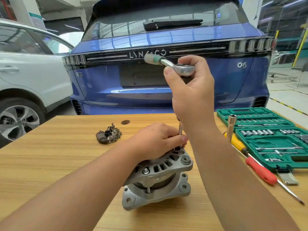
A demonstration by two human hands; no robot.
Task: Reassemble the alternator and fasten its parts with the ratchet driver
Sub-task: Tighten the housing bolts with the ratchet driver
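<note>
Alternator (158,177) on table; case (273,140) holds sockets (256,132).

Pretty bright, even indoor light from overhead, so shadows on the worktop (50,164) were soft. Ceiling strips glared off the blue car (150,35). Wide-angle lens bent the edges, and the ratchet handle (152,59) looked blurry.

We see the grey alternator (158,177) upright under our left fingers (160,139), the chrome ratchet driver (180,69) pinched in our right fingers (168,72) above it
</note>
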